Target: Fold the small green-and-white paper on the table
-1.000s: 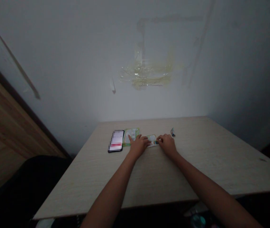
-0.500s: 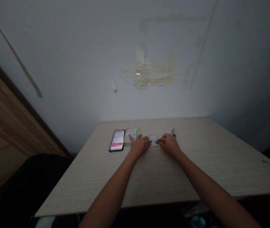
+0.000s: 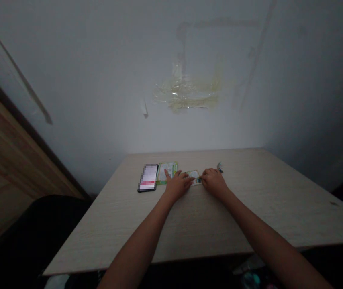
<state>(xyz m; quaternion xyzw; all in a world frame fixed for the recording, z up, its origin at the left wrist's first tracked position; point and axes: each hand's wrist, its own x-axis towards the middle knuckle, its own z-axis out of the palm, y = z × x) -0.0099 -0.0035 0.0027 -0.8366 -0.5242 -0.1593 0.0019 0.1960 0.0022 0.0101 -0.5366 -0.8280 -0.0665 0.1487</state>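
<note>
A small printed card (image 3: pixel 194 174) with a yellow-green edge and a coloured picture lies flat on the table between my hands. My left hand (image 3: pixel 177 186) rests with its fingers spread, the fingertips on the card's left side and the thumb over a green-bordered printed packet (image 3: pixel 163 172). At the card's right edge, my right hand (image 3: pixel 214 181) has its fingers bunched in a pinch, touching the corner by the picture. Just beyond the right hand is a small crumpled multicoloured scrap (image 3: pixel 220 166), too small to name.
A smartphone (image 3: pixel 148 178) with a lit, partly pixelated screen lies left of the green packet. The pale wooden table (image 3: pixel 201 220) meets a wall (image 3: pixel 99 80) with peeling tape (image 3: pixel 189 94). A wooden panel (image 3: pixel 3 132) stands at the left, with dark cloth below it.
Both hands stay at the card with barely any movement. The whole view has shifted very slightly.
</note>
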